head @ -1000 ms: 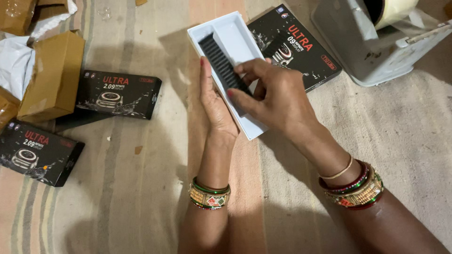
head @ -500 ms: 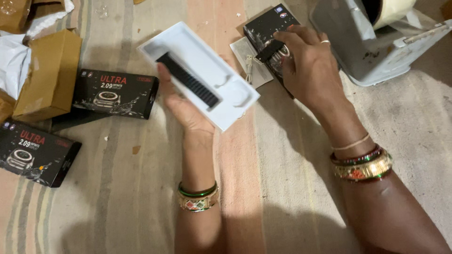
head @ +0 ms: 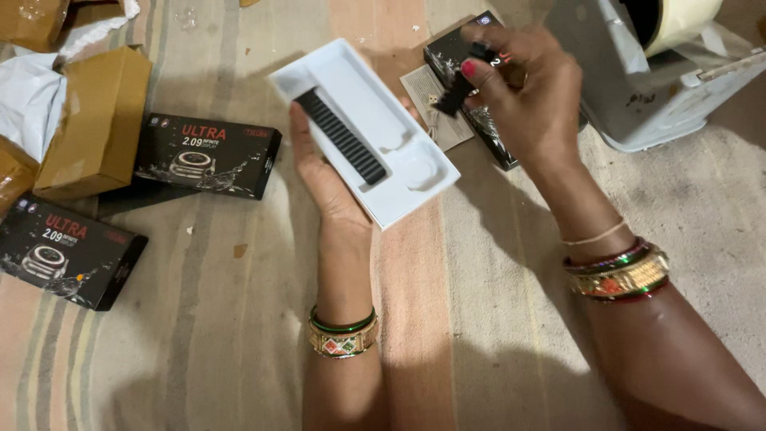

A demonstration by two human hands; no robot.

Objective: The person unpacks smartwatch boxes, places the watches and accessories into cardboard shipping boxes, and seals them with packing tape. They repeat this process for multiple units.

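My left hand holds a white plastic tray from below, tilted. A black ribbed strap lies in the tray's long slot; the round recess beside it is empty. My right hand is raised to the right of the tray, its fingers pinching a small black piece, probably a strap part or a watch body. Under that hand lie a black product box and a folded paper leaflet on the striped mat.
Two more black product boxes lie at the left, next to brown cardboard boxes and white wrapping. A grey tape dispenser with a roll of tape stands at the upper right.
My left hand swung the tray to the left and tilted it. My right hand left the tray, reached to the black box and lifted a small black piece off it.
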